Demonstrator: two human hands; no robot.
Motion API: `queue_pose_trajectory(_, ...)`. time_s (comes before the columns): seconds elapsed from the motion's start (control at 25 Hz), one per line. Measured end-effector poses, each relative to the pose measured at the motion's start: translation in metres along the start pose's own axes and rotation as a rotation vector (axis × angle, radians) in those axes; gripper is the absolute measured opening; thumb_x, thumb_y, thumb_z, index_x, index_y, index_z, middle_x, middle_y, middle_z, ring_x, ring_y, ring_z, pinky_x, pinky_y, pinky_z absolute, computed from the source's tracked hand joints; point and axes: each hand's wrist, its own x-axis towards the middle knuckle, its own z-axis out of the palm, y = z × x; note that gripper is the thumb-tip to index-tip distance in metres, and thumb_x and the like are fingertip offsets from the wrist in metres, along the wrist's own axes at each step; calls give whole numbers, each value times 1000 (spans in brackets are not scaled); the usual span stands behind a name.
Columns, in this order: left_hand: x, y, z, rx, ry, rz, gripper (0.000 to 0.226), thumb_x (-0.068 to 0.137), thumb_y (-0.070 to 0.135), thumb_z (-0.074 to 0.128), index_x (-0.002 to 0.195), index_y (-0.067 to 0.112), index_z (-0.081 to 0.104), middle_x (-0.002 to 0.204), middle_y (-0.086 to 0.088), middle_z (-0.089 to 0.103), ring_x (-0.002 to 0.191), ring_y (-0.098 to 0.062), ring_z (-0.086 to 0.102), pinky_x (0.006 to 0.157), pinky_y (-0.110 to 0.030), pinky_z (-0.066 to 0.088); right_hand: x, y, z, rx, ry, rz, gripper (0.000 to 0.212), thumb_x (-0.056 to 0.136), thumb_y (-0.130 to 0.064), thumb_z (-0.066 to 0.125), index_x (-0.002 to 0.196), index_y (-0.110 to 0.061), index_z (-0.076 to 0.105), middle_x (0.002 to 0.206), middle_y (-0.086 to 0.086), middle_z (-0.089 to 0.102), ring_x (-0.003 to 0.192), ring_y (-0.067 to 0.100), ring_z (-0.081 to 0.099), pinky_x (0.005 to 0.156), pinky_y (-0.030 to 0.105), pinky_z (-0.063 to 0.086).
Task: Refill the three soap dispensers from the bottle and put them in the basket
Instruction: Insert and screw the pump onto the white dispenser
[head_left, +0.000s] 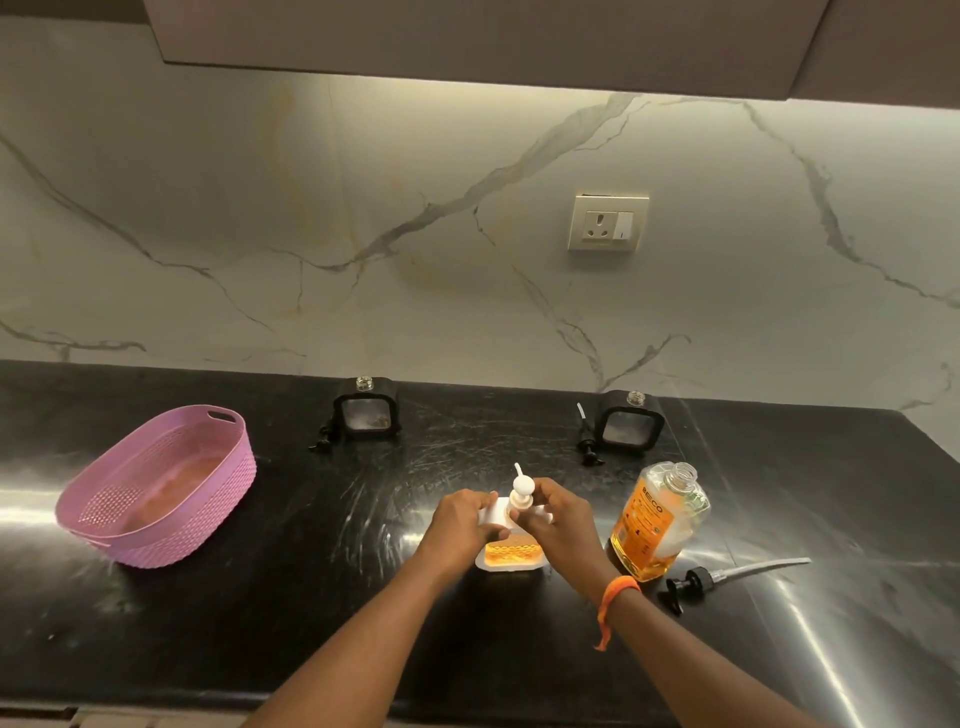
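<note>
Left hand (460, 525) steadies the filled white dispenser (511, 556), right hand (553, 519) seemingly twisting its pump (521, 488); next, into the pink basket (156, 483) at the bench's left end, with 2 black dispensers unfilled.

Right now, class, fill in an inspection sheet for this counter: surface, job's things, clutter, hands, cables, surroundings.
Surface: black counter, glossy, scratched.
Job's things: white dispenser holds orange soap; two black dispensers uncapped; soap bottle open; pink basket has no dispensers in it.
Clutter: bottle's black pump lying loose.
Hands: left hand steadies the white dispenser; right hand at its pump.
Cables: nothing seen.
Surroundings: marble wall, wall socket.
</note>
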Motion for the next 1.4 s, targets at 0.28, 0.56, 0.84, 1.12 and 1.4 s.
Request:
queue_pose_trajectory(0.28, 2, 0, 3, 4, -4, -40, 54, 79, 22, 79, 129, 17, 61, 126, -3, 64, 113, -18, 59, 96, -33, 49, 1, 2, 4, -43, 23, 6, 32, 83, -18, 73, 113, -22, 64, 107, -7, 66, 100, 8, 59, 88, 26, 47)
queue_pose_trajectory(0.56, 2, 4, 1, 25, -14, -58, 54, 77, 21, 80, 128, 18, 62, 125, -3, 64, 113, -19, 60, 90, -29, 47, 0, 4, 7, -134, 71, -22, 32, 80, -23, 75, 111, -21, 66, 99, -15, 58, 95, 5, 54, 81, 19, 41)
queue_pose_trajectory(0.84, 4, 6, -1, 32, -29, -44, 36, 75, 20, 81, 110, 20, 72, 109, 0, 69, 100, -15, 62, 89, -36, 54, 1, 3, 12, -143, 179, 18, 27, 71, -29, 82, 88, -24, 62, 87, -11, 58, 83, 6, 55, 68, 17, 41)
queue_pose_trajectory(1.12, 6, 3, 1, 38, -10, -31, 52, 77, 21, 81, 126, 16, 64, 123, -3, 65, 110, -18, 61, 90, -29, 50, 1, 8, 8, -37, 130, 40, 44, 74, -26, 81, 114, -22, 64, 106, -7, 56, 100, 11, 57, 82, 21, 48)
queue_pose_trajectory(1.4, 8, 3, 1, 21, -13, -40, 43, 75, 21, 82, 116, 17, 69, 114, -2, 68, 104, -18, 63, 89, -35, 55, 1, 3, 11, -57, 165, 111, 46, 62, -26, 87, 97, -25, 57, 97, -10, 56, 92, 7, 55, 74, 20, 47)
